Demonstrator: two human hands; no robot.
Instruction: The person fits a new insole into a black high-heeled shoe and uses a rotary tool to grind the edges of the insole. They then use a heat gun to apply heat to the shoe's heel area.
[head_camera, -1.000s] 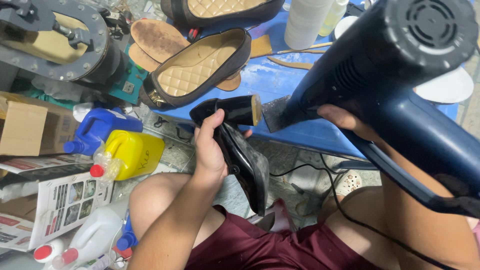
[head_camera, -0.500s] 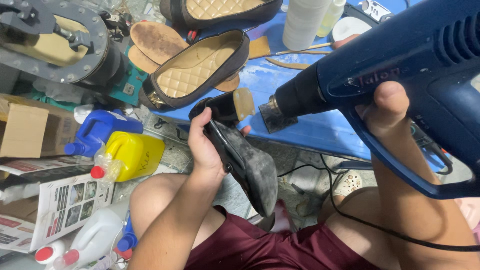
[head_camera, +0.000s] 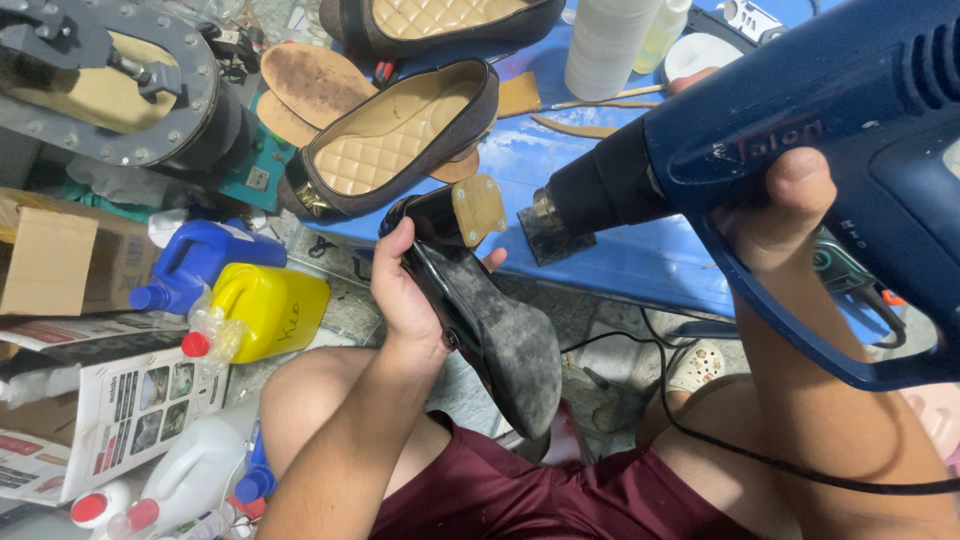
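We have our left hand (head_camera: 405, 295) wrapped around a black shoe (head_camera: 490, 320), sole up, held over our lap just in front of the blue surface (head_camera: 640, 265). Our right hand (head_camera: 775, 215) is closed on the handle of a blue heat gun (head_camera: 800, 150), thumb on top, nozzle aimed at the shoe's heel end. The tan heel tip (head_camera: 478, 208) sits near the nozzle, not touching it. We judge the heating step is in progress: the sole looks scuffed and grey, the heel piece is in place, and nothing shows that bonding or trimming is finished. We can't tell whether the gun is running. On the surface lie two more flats with quilted tan insoles (head_camera: 400, 135), loose brown insoles (head_camera: 310, 85) and a white cylinder (head_camera: 610, 45); those shoes look untouched for now. Packages sit to our left on the floor: a yellow jug (head_camera: 270, 310) with a handwritten mark, a blue jug (head_camera: 200, 260) just beside it, a brown cardboard box (head_camera: 60, 265), a white printed carton (head_camera: 120, 400) with small pictures and red trim, and white bottles with red caps (head_camera: 150, 500) near our knee. A black cord (head_camera: 760, 455) runs across our right thigh.
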